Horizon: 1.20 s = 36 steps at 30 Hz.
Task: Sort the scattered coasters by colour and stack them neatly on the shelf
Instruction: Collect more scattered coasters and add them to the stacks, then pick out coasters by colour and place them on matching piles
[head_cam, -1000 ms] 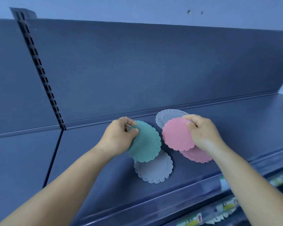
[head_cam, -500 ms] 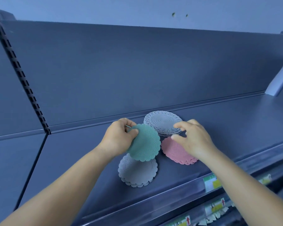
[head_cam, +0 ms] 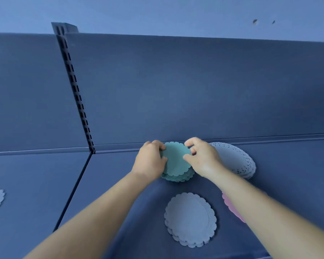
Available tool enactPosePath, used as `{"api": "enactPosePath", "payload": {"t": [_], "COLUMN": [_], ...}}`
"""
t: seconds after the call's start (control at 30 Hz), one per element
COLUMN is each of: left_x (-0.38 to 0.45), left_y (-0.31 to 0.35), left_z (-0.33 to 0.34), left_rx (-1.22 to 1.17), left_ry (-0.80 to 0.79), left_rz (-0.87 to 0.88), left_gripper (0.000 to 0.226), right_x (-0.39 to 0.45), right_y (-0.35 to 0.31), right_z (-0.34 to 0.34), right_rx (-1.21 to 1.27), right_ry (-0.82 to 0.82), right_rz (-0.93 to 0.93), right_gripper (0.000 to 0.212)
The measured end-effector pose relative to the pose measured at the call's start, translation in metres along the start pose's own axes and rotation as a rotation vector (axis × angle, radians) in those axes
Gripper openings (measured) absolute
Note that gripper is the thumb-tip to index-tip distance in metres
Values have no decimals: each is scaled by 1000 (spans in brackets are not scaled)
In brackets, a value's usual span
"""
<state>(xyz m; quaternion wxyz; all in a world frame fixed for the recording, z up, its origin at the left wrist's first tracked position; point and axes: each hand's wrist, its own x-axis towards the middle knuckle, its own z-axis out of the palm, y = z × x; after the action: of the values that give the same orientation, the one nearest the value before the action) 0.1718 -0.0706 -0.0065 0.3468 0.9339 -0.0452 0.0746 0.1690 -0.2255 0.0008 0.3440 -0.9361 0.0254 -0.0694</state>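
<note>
Both hands grasp a stack of teal scalloped coasters (head_cam: 178, 162) at the back of a dark blue shelf (head_cam: 120, 184), the left hand (head_cam: 151, 159) curled round its left edge and the right hand (head_cam: 202, 157) pinching its right edge. A white lacy stack (head_cam: 236, 159) lies just right of it, a grey stack (head_cam: 190, 219) nearer the front, and pink coasters (head_cam: 230, 206) show partly under the right forearm.

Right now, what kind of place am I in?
Probably a shop aisle: a dark blue metal display shelf with a slotted upright rail and sorted stacks of scalloped round coasters, like the teal stack.
</note>
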Motion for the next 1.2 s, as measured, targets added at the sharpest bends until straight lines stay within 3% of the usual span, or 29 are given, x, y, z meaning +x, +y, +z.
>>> {"api": "enactPosePath", "payload": {"t": [0.17,0.4,0.67,1.2], "left_x": [0,-12,-56,-173], "left_y": [-11,-15,-72,-231], "left_z": [7,-11,-89,-249], "left_rx": [271,428,491,553], "left_ry": [-139,-150,-76,32], "left_rz": [57,168,160,16], "left_gripper": [21,41,55,49], "right_x": [8,-7,-53,-164], "right_y": [6,-19,-95,-255], "right_z": [14,15,54,190], "right_rx": [-225,-407,-317,-186], "right_ry": [-99,-119,-182,-272], "right_rz": [-18,-173,-279,-399], "right_gripper": [33,46,58,55]}}
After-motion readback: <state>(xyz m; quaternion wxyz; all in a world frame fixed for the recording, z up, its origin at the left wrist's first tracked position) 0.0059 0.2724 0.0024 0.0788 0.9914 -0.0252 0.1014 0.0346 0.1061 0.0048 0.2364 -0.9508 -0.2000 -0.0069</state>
